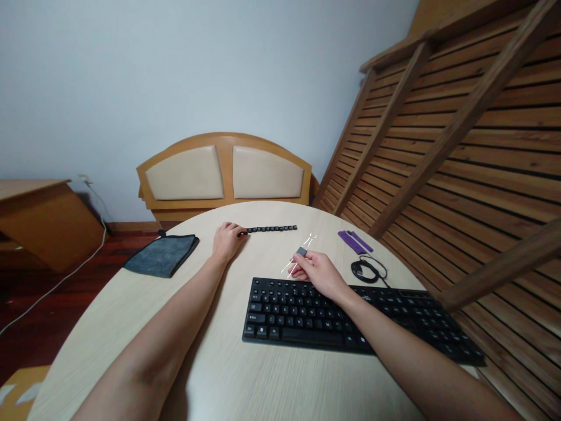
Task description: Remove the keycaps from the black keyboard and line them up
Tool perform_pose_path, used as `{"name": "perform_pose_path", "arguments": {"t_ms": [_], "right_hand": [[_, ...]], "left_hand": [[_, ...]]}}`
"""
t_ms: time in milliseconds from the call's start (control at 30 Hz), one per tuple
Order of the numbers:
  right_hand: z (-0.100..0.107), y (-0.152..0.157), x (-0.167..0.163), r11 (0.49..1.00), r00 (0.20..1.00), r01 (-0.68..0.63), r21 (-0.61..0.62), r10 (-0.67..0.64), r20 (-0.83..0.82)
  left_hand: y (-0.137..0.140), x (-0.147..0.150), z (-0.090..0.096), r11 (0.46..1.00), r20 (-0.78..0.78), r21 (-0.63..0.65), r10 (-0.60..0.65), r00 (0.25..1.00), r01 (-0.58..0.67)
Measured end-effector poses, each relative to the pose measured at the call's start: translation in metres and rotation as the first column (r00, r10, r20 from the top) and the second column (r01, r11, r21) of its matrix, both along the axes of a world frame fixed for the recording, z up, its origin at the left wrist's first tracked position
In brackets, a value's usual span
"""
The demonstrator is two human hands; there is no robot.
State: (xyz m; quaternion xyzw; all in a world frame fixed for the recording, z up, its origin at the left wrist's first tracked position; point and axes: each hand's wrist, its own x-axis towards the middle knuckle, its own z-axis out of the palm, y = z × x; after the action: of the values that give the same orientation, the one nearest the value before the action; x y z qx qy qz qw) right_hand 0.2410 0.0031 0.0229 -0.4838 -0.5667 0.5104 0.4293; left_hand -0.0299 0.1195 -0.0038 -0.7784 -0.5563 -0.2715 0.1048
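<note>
My left hand (227,241) reaches across the table to the left end of a row of small black keycaps (272,228). Its fingers are closed on a black keycap (242,233) there, partly hidden by the fingertips. My right hand (316,272) hovers over the back edge of a black keyboard (298,336). Between its thumb and fingers is a wire keycap puller (301,251) with a dark grey handle and wire loops sticking out both ways. The keyboard's top rows show gaps between keys, and my right forearm covers part of its right side.
A dark grey cloth (164,255) lies at the table's left edge. On the right are a purple strip-like item (354,241) with a slim tool on it and a coiled black cable (367,271). Beyond the round table (228,374) stand a headboard (184,175) and wooden slats (460,175).
</note>
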Motion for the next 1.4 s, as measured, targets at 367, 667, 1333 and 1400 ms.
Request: {"name": "perform_pose_path", "arguments": {"t_ms": [367,667,1333,1400], "right_hand": [[0.002,-0.002,0.0,1.0,1.0,-0.003,-0.006,0.004,0.03],[0.006,-0.003,-0.002,1.0,0.999,0.015,-0.025,-0.014,0.034],[0.003,-0.003,0.001,0.999,0.996,-0.047,-0.006,0.047,0.079],[0.005,-0.004,0.002,0.996,0.991,-0.087,0.025,0.084,0.104]], "left_hand": [[0.005,-0.002,-0.006,0.998,-0.004,-0.001,0.066,0.998,-0.066],[0.007,-0.003,-0.009,0.996,-0.013,-0.006,0.086,0.996,-0.086],[0.002,-0.001,-0.006,0.999,0.067,-0.031,0.013,0.998,-0.011],[-0.004,0.003,-0.002,0.998,0.083,-0.044,-0.036,0.996,0.04]]}}
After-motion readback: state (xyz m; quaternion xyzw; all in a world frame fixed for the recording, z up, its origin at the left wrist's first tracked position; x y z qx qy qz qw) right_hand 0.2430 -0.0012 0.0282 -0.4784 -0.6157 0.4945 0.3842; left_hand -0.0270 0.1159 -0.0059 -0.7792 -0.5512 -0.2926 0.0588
